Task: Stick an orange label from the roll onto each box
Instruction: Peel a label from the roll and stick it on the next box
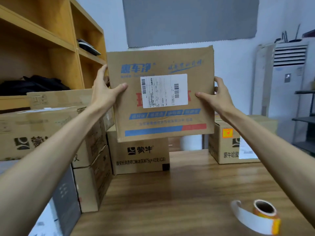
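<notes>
I hold a brown cardboard box (162, 116) with blue print and a white shipping slip up in the air above the table. My left hand (106, 89) grips its left edge, thumb across the front. My right hand (216, 96) grips its right edge the same way. The orange label roll (264, 212) lies on the wooden table (170, 193) at the near right, a strip of white backing trailing from it. A box (226, 145) at the right rear carries an orange label (227, 133). Another printed box (141, 155) stands on the table below the lifted one.
Stacked cardboard boxes (51, 130) fill the left side beside a wooden shelf unit (51, 40). A white floor air conditioner (288, 79) stands at the back right. A dark rack (306, 120) is at the far right.
</notes>
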### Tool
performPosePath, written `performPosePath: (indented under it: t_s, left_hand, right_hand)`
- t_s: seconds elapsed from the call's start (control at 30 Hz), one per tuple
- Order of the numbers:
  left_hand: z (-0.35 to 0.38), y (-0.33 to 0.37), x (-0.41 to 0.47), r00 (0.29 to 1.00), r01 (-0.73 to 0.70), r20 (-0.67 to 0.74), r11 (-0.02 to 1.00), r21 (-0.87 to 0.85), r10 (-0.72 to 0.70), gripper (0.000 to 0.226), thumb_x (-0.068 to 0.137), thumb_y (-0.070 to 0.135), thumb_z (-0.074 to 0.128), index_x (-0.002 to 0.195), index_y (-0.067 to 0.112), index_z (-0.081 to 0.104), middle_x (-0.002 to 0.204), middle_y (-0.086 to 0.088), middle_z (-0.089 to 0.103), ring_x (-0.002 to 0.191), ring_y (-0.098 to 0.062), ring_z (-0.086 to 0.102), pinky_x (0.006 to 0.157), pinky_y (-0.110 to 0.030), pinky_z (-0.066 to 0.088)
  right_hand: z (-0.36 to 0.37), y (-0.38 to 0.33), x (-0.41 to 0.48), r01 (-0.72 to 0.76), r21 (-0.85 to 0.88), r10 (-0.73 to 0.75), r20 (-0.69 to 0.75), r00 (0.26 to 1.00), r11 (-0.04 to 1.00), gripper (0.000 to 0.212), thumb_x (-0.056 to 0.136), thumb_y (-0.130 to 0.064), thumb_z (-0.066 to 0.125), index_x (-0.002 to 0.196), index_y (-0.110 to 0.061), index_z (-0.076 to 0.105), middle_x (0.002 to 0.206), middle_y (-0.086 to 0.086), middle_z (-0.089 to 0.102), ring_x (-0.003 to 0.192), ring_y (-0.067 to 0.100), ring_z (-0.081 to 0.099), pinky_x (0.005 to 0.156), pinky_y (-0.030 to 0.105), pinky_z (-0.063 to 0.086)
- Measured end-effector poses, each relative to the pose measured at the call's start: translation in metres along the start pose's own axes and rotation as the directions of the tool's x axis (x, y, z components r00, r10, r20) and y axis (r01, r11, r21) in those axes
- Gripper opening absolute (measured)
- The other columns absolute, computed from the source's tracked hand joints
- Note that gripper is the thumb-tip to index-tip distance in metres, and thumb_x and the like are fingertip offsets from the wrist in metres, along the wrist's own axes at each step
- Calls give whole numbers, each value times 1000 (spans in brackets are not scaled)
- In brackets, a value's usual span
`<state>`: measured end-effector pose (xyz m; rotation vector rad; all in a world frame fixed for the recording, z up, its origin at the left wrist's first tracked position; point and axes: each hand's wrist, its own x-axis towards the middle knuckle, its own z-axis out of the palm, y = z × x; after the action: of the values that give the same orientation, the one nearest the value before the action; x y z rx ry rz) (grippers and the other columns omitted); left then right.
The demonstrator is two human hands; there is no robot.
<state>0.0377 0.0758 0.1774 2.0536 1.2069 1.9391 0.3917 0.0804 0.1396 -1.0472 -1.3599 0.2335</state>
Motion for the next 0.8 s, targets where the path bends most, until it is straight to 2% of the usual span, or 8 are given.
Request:
performPosePath:
  t_s: [0.17,0.3,0.37,0.43,0.5,0.57,0.63,0.8]
  left_hand:
    - [-8,28,-62,1000,-29,2,996,-83,29,75,89,18,77,153,21,40,136,11,60,112,10,57,91,-5,45]
    - [-10,35,-113,1000,-25,7,995,-101,26,72,88,17,78,151,26,43,123,24,60,109,16,56,85,0,43]
    - [-8,34,-132,1000,-2,21,993,-121,4,72,88,13,77,151,26,44,120,31,58,106,22,55,86,1,42]
    - [-3,29,-150,999,35,35,988,-151,-30,72,89,8,75,152,24,42,124,28,56,102,27,54,84,2,42]
    - [2,23,-166,996,79,52,982,-172,-71,74,90,6,75,153,24,41,128,23,56,102,27,54,87,-1,45]
    - [5,10,-178,993,113,56,979,-172,-105,75,89,10,76,153,27,40,136,19,56,110,22,54,100,-15,48]
    - [9,-4,-188,990,135,59,978,-161,-127,77,89,12,76,154,29,39,142,17,54,117,19,52,108,-26,46]
    - [17,-32,-205,984,175,69,971,-160,-166,78,89,12,76,155,31,39,142,19,55,124,12,52,108,-31,46]
  right_hand:
    - [-40,-14,-58,12,-101,-13,-6,1000,995,69,70,-46,80,129,-43,45,115,-15,61,107,12,63,98,47,49]
    - [-51,-4,-108,-31,-26,31,10,999,999,66,80,-30,81,134,-35,44,113,-14,61,93,-5,61,88,36,52]
    - [-52,9,-130,-49,24,49,34,998,998,65,82,-25,80,135,-33,44,118,-11,61,98,-3,61,87,34,54]
    - [-50,24,-148,-68,43,66,41,997,997,66,82,-22,81,136,-27,44,120,-9,61,104,0,61,88,35,55]
    - [-46,38,-160,-94,23,94,36,995,995,66,81,-24,81,136,-26,46,121,-8,60,108,10,61,91,39,54]
    - [-41,53,-170,-103,0,103,37,994,995,67,80,-25,82,136,-28,46,123,-7,60,112,12,58,95,43,53]
    - [-34,66,-179,-132,17,132,45,990,991,72,79,-27,83,140,-30,43,129,-6,59,115,11,57,98,45,51]
    - [-19,100,-191,-167,-20,168,33,985,986,81,73,-40,83,142,-30,41,132,-8,60,120,12,57,102,46,49]
